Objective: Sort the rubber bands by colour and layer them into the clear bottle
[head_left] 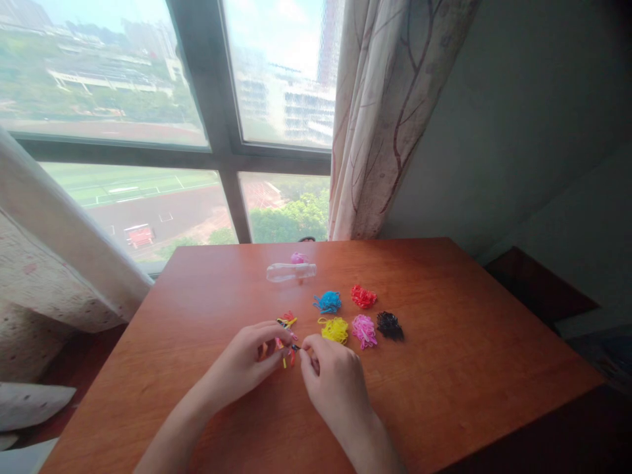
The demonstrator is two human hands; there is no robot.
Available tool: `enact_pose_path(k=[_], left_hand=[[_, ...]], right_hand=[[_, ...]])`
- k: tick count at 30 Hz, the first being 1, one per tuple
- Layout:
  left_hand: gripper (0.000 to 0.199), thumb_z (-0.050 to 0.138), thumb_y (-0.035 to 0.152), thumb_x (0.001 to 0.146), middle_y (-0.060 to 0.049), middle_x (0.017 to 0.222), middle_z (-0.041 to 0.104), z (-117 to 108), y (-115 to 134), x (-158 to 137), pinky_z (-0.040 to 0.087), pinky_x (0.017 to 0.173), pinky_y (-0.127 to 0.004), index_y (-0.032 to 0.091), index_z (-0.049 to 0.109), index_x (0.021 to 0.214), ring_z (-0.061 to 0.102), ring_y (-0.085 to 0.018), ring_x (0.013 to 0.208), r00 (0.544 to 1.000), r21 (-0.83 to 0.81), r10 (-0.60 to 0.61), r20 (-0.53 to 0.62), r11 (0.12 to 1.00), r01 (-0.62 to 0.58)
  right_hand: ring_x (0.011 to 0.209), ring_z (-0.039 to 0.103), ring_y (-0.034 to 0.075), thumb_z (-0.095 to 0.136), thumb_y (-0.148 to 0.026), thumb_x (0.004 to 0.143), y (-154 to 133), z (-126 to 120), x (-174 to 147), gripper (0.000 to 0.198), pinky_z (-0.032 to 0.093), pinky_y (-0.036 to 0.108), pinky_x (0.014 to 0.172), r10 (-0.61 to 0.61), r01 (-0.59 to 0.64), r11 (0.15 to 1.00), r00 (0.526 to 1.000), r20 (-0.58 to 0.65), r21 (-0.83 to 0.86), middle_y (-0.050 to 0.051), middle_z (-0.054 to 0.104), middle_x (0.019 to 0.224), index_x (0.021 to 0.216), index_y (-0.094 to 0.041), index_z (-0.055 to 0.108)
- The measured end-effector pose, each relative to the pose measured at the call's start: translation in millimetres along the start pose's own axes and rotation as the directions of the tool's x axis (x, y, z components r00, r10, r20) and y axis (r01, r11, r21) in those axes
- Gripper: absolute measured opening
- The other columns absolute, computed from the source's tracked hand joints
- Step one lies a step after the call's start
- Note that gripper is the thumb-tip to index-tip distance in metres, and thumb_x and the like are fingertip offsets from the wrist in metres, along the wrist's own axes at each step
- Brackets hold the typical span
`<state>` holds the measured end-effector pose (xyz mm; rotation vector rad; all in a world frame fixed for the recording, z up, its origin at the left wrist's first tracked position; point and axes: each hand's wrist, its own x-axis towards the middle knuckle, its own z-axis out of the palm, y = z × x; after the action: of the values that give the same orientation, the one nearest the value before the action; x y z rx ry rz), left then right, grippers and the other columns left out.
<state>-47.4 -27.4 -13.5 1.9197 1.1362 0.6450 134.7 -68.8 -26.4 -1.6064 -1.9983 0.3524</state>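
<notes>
My right hand (338,372) is closed, thumb and forefinger pinching a small black rubber band (295,347). The band runs across to the fingertips of my left hand (254,359), whose thumb and fingers curl around its other end. Just behind and under the left fingers lies a small mixed heap of coloured rubber bands (288,321), partly hidden by that hand. Beyond my right hand are sorted heaps: yellow bands (335,330), pink bands (364,331), black bands (390,326), blue bands (328,302) and red bands (364,296).
A clear plastic bottle-shaped container (290,272) lies on its side towards the back of the wooden table (469,342). Behind it sits a pink-purple item (299,258) I cannot make out. A window (222,158) and a patterned curtain (380,112) stand beyond the table.
</notes>
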Motion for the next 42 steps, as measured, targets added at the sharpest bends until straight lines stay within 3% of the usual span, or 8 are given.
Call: enact_pose_path(k=[9, 17, 22, 32, 42], left_hand=[[0.023, 0.053, 0.031, 0.091, -0.002, 0.081, 0.072, 0, -12, 2, 0.039, 0.055, -0.019, 0.019, 0.073, 0.095, 0.051, -0.010, 0.060, 0.999, 0.091, 0.003, -0.051, 0.996, 0.002], [0.024, 0.049, 0.031, 0.092, -0.001, 0.082, 0.071, -1, -17, 4, 0.040, 0.056, -0.020, 0.021, 0.071, 0.093, 0.054, -0.011, 0.060, 0.997, 0.222, 0.026, -0.079, 0.975, -0.008], [0.026, 0.048, 0.033, 0.093, -0.002, 0.084, 0.071, 1, -16, 3, 0.042, 0.058, -0.021, 0.021, 0.071, 0.093, 0.056, -0.012, 0.061, 0.997, 0.259, 0.023, -0.072, 0.966, -0.004], [0.028, 0.046, 0.034, 0.094, -0.003, 0.088, 0.072, 0, -17, 3, 0.042, 0.058, -0.021, 0.021, 0.071, 0.096, 0.057, -0.012, 0.061, 0.999, 0.289, 0.014, -0.052, 0.957, 0.002], [0.025, 0.048, 0.032, 0.093, -0.002, 0.083, 0.070, 0, -19, 3, 0.042, 0.058, -0.021, 0.021, 0.070, 0.095, 0.056, -0.012, 0.060, 0.997, 0.305, 0.020, -0.079, 0.952, 0.005]], right_hand=[[0.059, 0.059, 0.013, 0.053, -0.017, 0.090, 25, -8, -10, 0.014, 0.030, 0.024, 0.058, 0.093, -0.094, 0.996, 0.994, -0.054, -0.013, -0.002, 0.065, 0.067, 0.085, -0.022, 0.065], [0.056, 0.057, 0.016, 0.050, -0.031, 0.092, 119, -63, -23, 0.018, 0.029, 0.026, 0.055, 0.305, -0.345, 0.922, 0.926, -0.222, -0.175, 0.000, 0.062, 0.061, 0.084, -0.023, 0.065], [0.056, 0.056, 0.018, 0.049, -0.037, 0.088, 158, -76, -31, 0.021, 0.026, 0.027, 0.052, 0.432, -0.488, 0.839, 0.866, -0.251, -0.240, 0.001, 0.064, 0.063, 0.084, -0.025, 0.065], [0.065, 0.062, 0.021, 0.047, -0.041, 0.086, 155, -63, -20, 0.025, 0.032, 0.028, 0.057, 0.517, -0.543, 0.836, 0.828, -0.217, -0.082, 0.002, 0.068, 0.067, 0.082, -0.025, 0.065], [0.066, 0.063, 0.022, 0.047, -0.040, 0.085, 152, -65, -24, 0.026, 0.034, 0.028, 0.057, 0.464, -0.508, 0.856, 0.839, -0.285, -0.101, 0.004, 0.069, 0.068, 0.083, -0.025, 0.068]])
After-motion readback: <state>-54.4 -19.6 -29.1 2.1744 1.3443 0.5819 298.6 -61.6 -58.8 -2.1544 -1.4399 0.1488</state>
